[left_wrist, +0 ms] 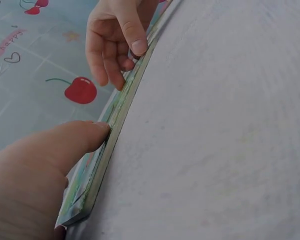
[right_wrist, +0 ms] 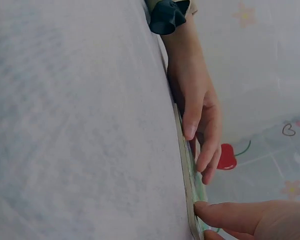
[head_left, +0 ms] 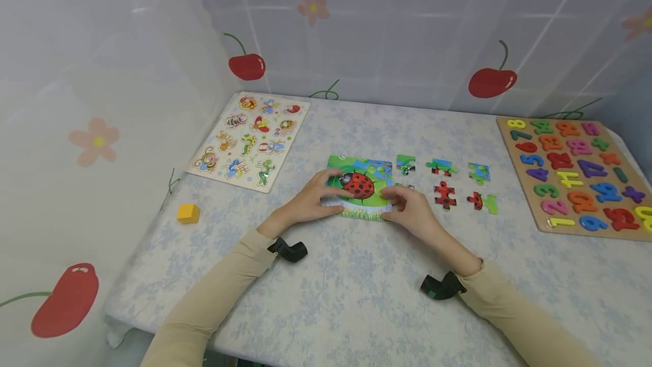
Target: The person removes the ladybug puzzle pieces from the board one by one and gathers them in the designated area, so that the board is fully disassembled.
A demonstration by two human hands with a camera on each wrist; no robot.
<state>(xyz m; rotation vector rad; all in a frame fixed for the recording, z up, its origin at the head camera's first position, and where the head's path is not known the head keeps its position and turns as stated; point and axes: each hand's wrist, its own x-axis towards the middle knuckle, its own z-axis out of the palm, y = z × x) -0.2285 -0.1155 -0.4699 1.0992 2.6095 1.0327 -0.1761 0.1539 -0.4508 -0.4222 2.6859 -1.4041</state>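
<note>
A ladybug puzzle board lies flat on the table between the two hands. My left hand holds its left side, the thumb at the near edge and the other fingers reaching over the picture. On the opposite side, my right hand grips the right edge with bent fingers, its thumb by the near corner. In the left wrist view the left thumb touches the board's rim. Loose ladybug jigsaw pieces, among them a red one, lie right of the board; one is partly hidden behind the right hand.
An insect peg puzzle lies at the back left. At the right stands a wooden board of coloured numbers and letters. A yellow cube sits near the table's left edge. A printed curtain hangs behind the table.
</note>
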